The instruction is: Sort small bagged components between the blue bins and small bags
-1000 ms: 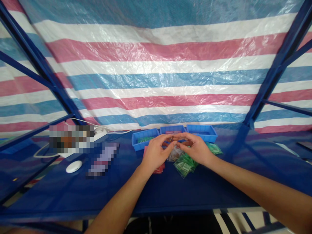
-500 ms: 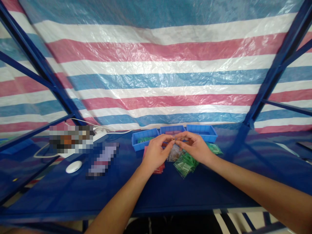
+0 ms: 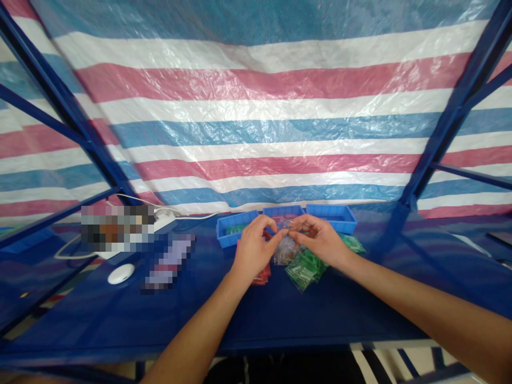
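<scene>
Both hands meet over the table, fingertips almost touching. My left hand (image 3: 256,242) is closed in a pinch at the edge of a small clear plastic bag (image 3: 282,223). From the other side, my right hand (image 3: 318,237) pinches at the same bag; what is inside it is too small to make out. Just below the fingers lies a pile of clear bags (image 3: 285,252). Green packets (image 3: 304,271) are heaped under my right hand, and red packets (image 3: 262,276) lie partly hidden beneath my left.
Behind the hands stand three blue bins: a left bin (image 3: 221,238) with green packets, a middle bin (image 3: 280,209) with reddish contents, and a right bin (image 3: 340,220). A white oval object (image 3: 121,274), a blurred-out item (image 3: 170,261) and a power strip (image 3: 163,222) lie leftward.
My left fingers have shifted slightly, with the index finger curled more. The clear plastic shows more plainly between the hands. The piles and bins have stayed put.
</scene>
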`<state>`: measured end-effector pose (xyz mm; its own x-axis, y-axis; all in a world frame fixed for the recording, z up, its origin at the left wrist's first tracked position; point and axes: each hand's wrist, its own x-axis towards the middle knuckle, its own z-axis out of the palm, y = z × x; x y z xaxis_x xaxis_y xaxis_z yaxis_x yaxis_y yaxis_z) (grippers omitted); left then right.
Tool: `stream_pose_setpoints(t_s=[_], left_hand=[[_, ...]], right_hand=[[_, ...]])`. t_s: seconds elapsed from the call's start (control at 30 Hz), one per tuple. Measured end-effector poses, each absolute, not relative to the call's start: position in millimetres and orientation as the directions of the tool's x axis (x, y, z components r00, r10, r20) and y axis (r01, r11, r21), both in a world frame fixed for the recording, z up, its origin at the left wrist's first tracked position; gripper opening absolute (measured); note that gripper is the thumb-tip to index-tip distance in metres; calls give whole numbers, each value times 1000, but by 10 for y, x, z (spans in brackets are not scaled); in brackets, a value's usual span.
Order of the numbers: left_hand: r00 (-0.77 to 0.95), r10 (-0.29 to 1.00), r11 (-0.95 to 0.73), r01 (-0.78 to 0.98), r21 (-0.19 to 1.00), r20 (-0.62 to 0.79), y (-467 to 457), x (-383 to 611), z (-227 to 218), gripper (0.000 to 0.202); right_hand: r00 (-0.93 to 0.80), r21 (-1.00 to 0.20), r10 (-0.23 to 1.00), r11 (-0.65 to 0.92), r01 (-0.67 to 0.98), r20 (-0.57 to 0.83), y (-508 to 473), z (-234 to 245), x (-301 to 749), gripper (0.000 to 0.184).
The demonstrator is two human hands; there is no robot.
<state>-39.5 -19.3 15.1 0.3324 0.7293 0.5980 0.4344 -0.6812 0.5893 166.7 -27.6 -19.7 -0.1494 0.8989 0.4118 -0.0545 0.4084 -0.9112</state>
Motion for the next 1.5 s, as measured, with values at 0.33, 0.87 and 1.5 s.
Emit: stream_pose_setpoints(t_s=[0.33, 0.87, 1.5], left_hand=[[446, 678, -735, 426, 527, 585, -190, -428, 202, 23], [412, 761, -647, 412, 642, 502, -155, -403, 108, 17], [416, 779, -610, 325, 723, 470, -165, -374, 96, 45]], right_hand=[[-200, -920, 898, 376, -108, 391, -422, -41, 1628, 35], [-81, -874, 874, 484, 39, 480, -387, -99, 1647, 35], [-290, -476, 617, 767, 430, 732, -382, -1, 1801, 25]])
